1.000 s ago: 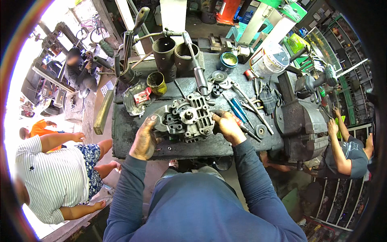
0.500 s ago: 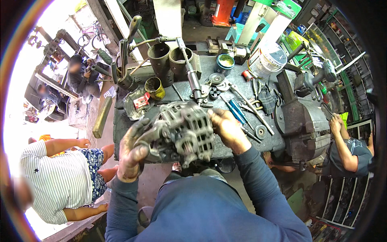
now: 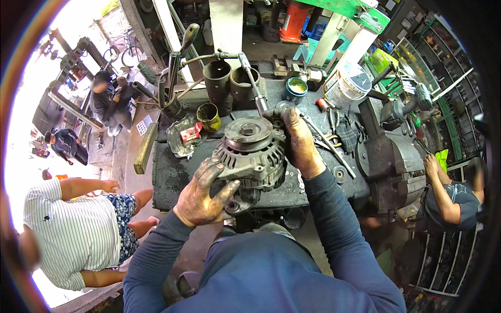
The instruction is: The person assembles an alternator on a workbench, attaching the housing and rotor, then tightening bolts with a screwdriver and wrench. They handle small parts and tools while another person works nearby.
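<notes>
The grimy grey alternator (image 3: 250, 164) has turned, grooved pulley (image 3: 248, 131) upward, gripped between both hands (image 3: 201, 197) (image 3: 303, 143).

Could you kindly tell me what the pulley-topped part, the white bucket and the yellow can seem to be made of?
Pulley-topped part: probably cast metal, dull grey and grimy, judging by its slotted, ribbed housing.
White bucket: likely smooth plastic, going by its slight sheen.
Yellow can: perhaps painted metal, with a worn, dark-stained finish; plastic remains possible.
</notes>
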`<control>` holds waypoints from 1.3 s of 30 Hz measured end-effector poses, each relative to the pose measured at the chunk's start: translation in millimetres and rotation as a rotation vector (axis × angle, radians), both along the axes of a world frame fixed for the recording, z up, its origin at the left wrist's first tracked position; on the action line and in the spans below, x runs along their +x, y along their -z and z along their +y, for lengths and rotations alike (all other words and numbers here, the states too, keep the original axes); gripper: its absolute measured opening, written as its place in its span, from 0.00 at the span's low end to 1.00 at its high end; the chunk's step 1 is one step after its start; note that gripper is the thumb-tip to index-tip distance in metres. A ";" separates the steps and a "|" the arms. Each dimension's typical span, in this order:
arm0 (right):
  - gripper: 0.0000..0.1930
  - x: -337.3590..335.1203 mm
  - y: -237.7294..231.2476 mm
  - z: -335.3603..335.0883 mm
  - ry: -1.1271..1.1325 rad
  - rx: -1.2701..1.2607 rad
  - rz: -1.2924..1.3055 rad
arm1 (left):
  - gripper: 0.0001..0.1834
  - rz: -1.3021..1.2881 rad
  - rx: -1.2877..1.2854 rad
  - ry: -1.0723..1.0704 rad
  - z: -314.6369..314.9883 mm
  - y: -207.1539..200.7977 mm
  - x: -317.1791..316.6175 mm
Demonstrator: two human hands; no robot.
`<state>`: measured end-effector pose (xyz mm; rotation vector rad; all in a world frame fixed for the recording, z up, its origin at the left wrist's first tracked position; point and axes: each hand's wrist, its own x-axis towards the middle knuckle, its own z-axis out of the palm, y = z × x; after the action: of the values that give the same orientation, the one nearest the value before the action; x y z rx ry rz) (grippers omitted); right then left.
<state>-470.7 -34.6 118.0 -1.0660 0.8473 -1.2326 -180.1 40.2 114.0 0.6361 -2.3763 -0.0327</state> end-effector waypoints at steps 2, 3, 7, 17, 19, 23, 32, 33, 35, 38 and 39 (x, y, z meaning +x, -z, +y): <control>0.35 -1.8 4.8 -2.7 0.077 -0.078 0.094 | 0.26 -0.012 -0.048 0.000 -10.4 16.2 4.2; 0.34 -2.3 6.0 -2.4 0.132 -0.097 0.159 | 0.23 -0.019 -0.097 -0.004 -17.5 24.2 5.5; 0.30 2.2 4.3 4.0 0.250 -0.233 0.395 | 0.25 -0.017 -0.172 0.045 -39.2 51.7 16.7; 0.21 25.6 12.0 17.9 0.395 -0.266 0.416 | 0.26 -0.038 -0.243 0.142 -57.7 93.0 28.8; 0.20 26.1 13.6 22.7 0.406 -0.254 0.392 | 0.26 -0.024 -0.251 0.151 -56.6 95.9 28.7; 0.16 31.6 13.5 47.3 0.481 -0.256 0.470 | 0.28 -0.091 -0.292 0.202 -62.9 100.2 31.3; 0.16 35.7 12.3 68.9 0.523 -0.383 0.799 | 0.27 -0.143 -0.388 0.175 -62.7 111.9 40.9; 0.16 35.2 12.9 67.6 0.527 -0.391 0.777 | 0.30 -0.158 -0.393 0.124 -54.6 109.2 41.6; 0.16 33.7 15.0 69.4 0.526 -0.407 0.778 | 0.33 -0.147 -0.306 0.029 -32.7 99.6 41.9; 0.16 28.7 19.5 70.5 0.471 -0.364 0.769 | 0.40 -0.082 -0.115 -0.032 3.5 70.0 46.9; 0.16 28.3 21.8 69.0 0.477 -0.400 0.755 | 0.41 0.051 0.002 -0.072 2.4 59.4 45.5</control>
<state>-442.3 34.4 96.2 -1.7773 1.5355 -1.4392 -134.5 42.6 54.6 0.7129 -2.3028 -0.0202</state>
